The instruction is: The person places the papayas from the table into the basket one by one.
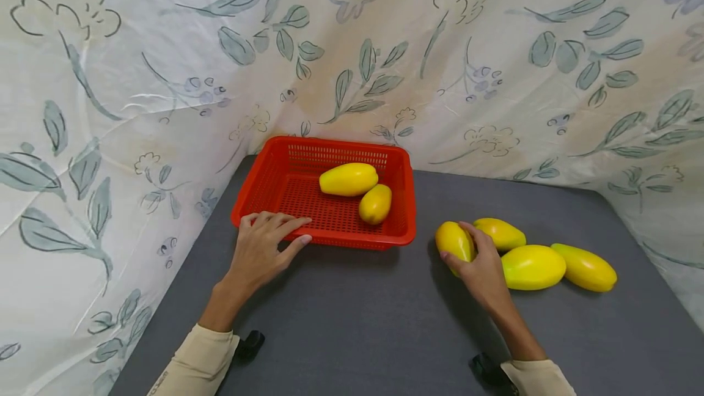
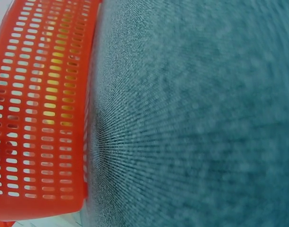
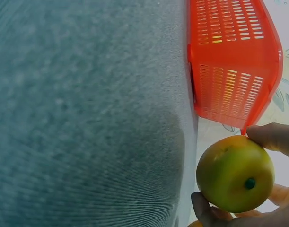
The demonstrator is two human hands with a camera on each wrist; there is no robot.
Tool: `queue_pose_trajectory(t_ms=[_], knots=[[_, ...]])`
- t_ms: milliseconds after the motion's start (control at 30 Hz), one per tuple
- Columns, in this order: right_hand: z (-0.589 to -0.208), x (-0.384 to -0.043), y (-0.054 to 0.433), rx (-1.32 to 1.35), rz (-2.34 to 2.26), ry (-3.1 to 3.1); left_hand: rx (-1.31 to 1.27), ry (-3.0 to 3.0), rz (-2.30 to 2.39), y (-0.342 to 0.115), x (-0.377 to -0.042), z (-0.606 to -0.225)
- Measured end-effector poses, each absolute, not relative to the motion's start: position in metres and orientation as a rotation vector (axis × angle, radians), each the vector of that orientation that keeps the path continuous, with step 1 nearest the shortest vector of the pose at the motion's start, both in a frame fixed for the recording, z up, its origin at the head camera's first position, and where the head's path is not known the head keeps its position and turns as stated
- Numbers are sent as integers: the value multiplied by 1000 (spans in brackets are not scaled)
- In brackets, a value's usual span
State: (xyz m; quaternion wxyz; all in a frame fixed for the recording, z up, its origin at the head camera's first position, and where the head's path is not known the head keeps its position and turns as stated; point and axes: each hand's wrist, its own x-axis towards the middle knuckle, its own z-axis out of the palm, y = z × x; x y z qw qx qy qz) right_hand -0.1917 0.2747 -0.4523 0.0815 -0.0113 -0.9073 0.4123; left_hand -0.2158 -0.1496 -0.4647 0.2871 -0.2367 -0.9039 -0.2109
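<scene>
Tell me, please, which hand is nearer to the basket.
Left. The left hand lies over the near rim of the basket; the right hand is apart from it, to its right, holding a fruit.

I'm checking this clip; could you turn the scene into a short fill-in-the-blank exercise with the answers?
1. Inside the red basket lie exactly ____ yellow fruits.
2. The fruit just right of the basket is held by the person's ____ grip.
3. Besides the held one, ____ other fruits lie on the grey table.
4. The grip at the basket's near rim is the person's ____ one.

Missing words: two; right; three; left.
</scene>
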Motion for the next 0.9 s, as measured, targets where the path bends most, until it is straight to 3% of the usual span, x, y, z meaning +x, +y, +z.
queue_pose_trajectory(t_ms=[900], knots=[[-421,-185,256,-11,1369,-2569,-633,-2394,-574,-150,-217,-465]])
